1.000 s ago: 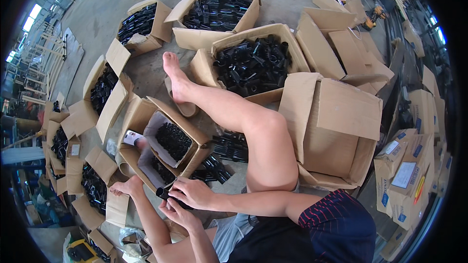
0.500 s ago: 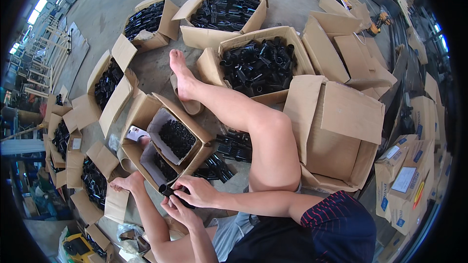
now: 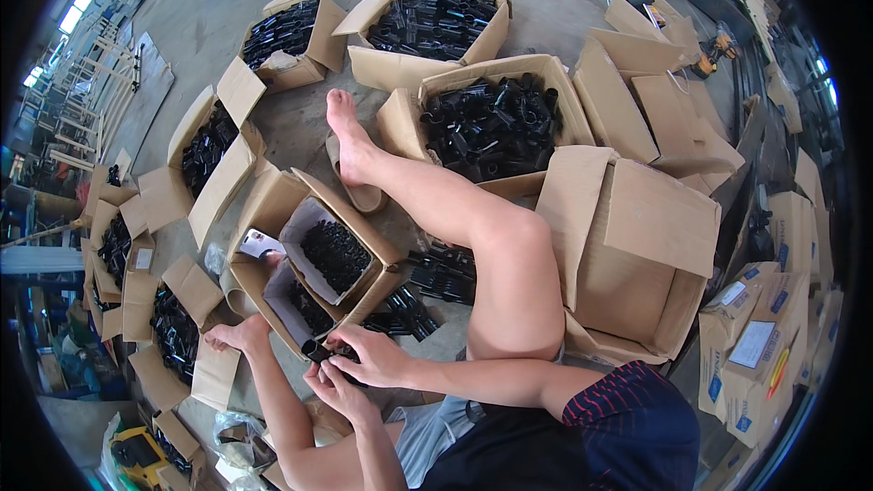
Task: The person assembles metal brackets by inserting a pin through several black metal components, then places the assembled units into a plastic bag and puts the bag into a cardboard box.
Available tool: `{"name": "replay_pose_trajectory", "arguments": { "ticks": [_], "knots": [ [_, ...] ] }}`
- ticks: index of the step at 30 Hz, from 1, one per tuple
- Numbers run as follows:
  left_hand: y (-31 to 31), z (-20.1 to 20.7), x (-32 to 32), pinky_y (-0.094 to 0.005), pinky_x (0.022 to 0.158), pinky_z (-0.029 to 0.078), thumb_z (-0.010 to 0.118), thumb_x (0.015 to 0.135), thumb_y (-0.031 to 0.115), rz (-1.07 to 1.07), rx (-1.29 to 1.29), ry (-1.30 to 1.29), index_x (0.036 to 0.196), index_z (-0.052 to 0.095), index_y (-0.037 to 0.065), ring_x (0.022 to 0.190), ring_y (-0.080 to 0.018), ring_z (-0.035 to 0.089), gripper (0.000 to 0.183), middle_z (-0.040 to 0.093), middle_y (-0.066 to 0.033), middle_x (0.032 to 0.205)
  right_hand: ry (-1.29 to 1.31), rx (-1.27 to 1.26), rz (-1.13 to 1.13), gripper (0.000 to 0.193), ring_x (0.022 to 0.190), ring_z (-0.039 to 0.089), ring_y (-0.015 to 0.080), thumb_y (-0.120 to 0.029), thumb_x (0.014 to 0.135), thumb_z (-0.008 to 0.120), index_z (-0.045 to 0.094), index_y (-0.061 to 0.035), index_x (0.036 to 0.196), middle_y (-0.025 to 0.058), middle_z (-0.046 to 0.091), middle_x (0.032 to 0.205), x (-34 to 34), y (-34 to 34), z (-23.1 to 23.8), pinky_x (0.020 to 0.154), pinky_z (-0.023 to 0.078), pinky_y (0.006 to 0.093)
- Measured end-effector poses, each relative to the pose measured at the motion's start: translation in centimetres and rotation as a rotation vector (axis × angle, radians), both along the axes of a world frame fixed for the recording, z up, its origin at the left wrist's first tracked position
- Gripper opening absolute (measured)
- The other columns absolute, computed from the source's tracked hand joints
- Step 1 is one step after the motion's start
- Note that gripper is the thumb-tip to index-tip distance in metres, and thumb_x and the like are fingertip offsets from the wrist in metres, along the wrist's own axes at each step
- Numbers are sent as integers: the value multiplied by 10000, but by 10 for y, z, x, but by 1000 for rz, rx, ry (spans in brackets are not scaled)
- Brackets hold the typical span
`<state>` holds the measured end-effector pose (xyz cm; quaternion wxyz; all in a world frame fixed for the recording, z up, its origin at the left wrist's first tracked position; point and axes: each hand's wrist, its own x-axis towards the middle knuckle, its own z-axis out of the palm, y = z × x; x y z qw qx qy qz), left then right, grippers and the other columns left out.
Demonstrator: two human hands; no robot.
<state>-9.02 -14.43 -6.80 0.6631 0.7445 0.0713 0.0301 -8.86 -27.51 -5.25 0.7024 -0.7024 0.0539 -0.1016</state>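
A short black tube-shaped part [image 3: 314, 348] is held between my two hands, low in the middle of the view, its open end pointing up and left. My right hand [image 3: 376, 357] grips it from the right side, fingers bent around it. From below, my left hand [image 3: 340, 393] pinches the same part with its fingertips. Just beyond my hands stands a cardboard box [image 3: 386, 275] holding two smaller lined bins of small black pieces [image 3: 335, 255]. Beside that box, black tube parts [image 3: 411, 313] lie on the floor. The fingers partly cover the held part.
Open cartons of black parts [image 3: 491, 123] stand in an arc ahead and to the left. An open carton [image 3: 627, 300] lies right of my knee. Closed cartons [image 3: 755, 345] are at far right. A phone [image 3: 261, 245] rests in the near box; a cordless drill [image 3: 718, 50] lies at upper right.
The view has shifted slightly. My fingers have moved a little on the black tube part, which stays held in both hands.
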Motion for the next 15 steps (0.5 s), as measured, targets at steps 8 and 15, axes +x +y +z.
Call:
{"name": "replay_pose_trajectory", "arguments": {
  "ticks": [8,15],
  "knots": [
    [-4,0,0,-291,843,497,462,1108,198,3,3,16,1207,439,41,983,-150,602,187,623,-102,1104,100,-48,-5,208,954,676,360,-183,948,646,613,-11,1061,164,669,1016,0,5,0,816,537,443],
    [-7,4,1,-257,809,493,486,1096,176,20,-22,39,1188,447,31,933,-121,590,177,621,-85,1033,53,1,-26,229,956,675,384,-219,957,639,620,-11,1051,180,667,1013,-2,1,0,803,537,463]
  ]
}}
